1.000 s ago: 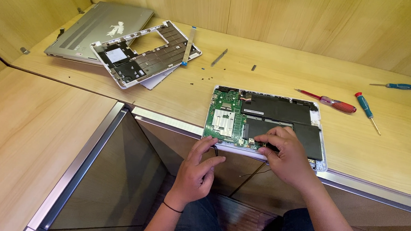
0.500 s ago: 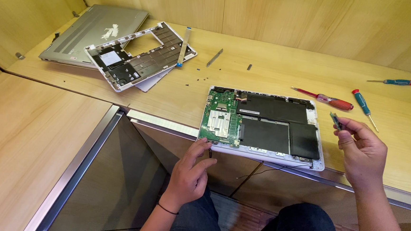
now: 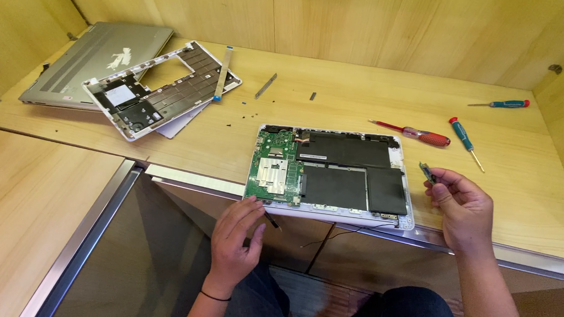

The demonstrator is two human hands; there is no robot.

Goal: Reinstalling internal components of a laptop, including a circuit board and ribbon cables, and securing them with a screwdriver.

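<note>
Opened laptop base [image 3: 333, 171] lies bottom-up at the near edge of the wooden desk [image 3: 337, 109], its white shell holding a green circuit board [image 3: 275, 168] on the left and black battery packs [image 3: 353, 172] across the middle and right. Right hand [image 3: 461, 209], off to the right of the shell, pinches a small green circuit card [image 3: 428, 172] between thumb and fingertips. Left hand [image 3: 235, 237] rests at the shell's near left corner, fingers loosely curled beside a thin black cable [image 3: 272, 220]; whether it grips the cable cannot be told. Behind, a white keyboard frame [image 3: 162, 92] leans on a grey laptop lid [image 3: 92, 62]. A red-handled screwdriver [image 3: 417, 134] and two blue-handled screwdrivers [image 3: 463, 135] lie to the right.
</note>
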